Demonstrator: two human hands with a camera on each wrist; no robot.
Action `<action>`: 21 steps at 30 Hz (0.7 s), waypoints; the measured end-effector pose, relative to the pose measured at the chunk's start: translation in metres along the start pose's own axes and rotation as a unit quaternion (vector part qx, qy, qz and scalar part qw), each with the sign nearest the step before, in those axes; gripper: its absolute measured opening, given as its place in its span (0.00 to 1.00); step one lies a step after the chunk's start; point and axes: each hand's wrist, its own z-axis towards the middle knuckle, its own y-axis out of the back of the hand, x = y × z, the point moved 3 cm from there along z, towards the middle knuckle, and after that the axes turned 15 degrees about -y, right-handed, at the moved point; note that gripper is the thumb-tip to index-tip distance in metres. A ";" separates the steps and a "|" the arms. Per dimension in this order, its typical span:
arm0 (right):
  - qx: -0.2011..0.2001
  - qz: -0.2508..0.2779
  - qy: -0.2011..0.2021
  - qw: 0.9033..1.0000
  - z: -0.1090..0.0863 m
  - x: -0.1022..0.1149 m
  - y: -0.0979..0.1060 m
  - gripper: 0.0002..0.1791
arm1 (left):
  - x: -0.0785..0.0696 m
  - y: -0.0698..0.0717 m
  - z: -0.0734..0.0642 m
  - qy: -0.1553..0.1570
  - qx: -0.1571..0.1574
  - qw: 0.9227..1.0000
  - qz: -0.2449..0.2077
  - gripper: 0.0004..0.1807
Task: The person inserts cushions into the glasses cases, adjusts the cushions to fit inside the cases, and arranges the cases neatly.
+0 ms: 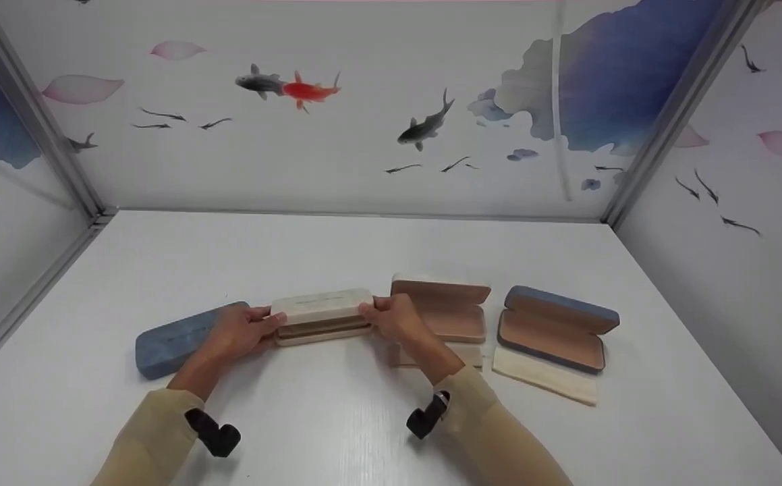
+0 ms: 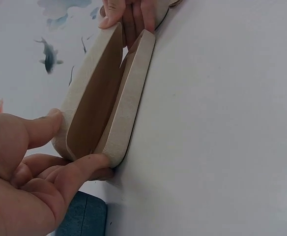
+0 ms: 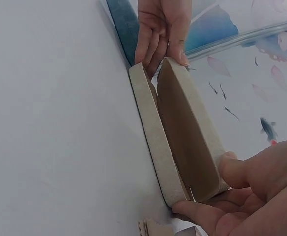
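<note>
A cream glasses case (image 1: 323, 307) with a brown lining stands partly open between my two hands, its lid tilted up from the base. My left hand (image 1: 242, 332) grips its left end, thumb on the lid and fingers by the base. At the other end my right hand (image 1: 401, 320) holds it the same way, with the thumb (image 3: 230, 169) against the lid edge. Both wrist views look into the gap between lid and base; the depth of the inside is partly hidden. A closed blue glasses case (image 1: 178, 341) lies just beside my left hand, partly covered by it.
Right of my hands stands an open cream case (image 1: 455, 324) with a pinkish lining, a folded cloth (image 1: 471, 356) before it. Farther right, an open blue case (image 1: 552, 337) has a cream cloth (image 1: 544, 378) along its front. White printed panels (image 1: 337, 169) border the table.
</note>
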 end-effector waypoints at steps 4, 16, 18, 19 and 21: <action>-0.003 -0.019 -0.002 1.000 -0.001 -0.003 -0.001 0.15 | 0.001 -0.002 -0.001 0.013 -0.001 1.000 -0.004 0.34; -0.013 -0.002 0.024 1.000 -0.006 -0.005 -0.005 0.15 | 0.004 -0.005 0.000 0.022 -0.023 0.999 0.006 0.35; -0.019 -0.001 0.022 1.000 -0.007 -0.007 -0.006 0.16 | 0.006 -0.006 0.000 0.023 -0.026 0.999 0.005 0.34; -0.023 -0.001 0.022 0.999 -0.007 -0.007 -0.007 0.16 | 0.006 -0.006 -0.001 0.024 -0.028 0.999 0.009 0.34; -0.030 0.002 0.023 0.999 -0.008 -0.008 -0.008 0.16 | 0.007 -0.007 -0.001 0.023 -0.032 0.999 0.017 0.34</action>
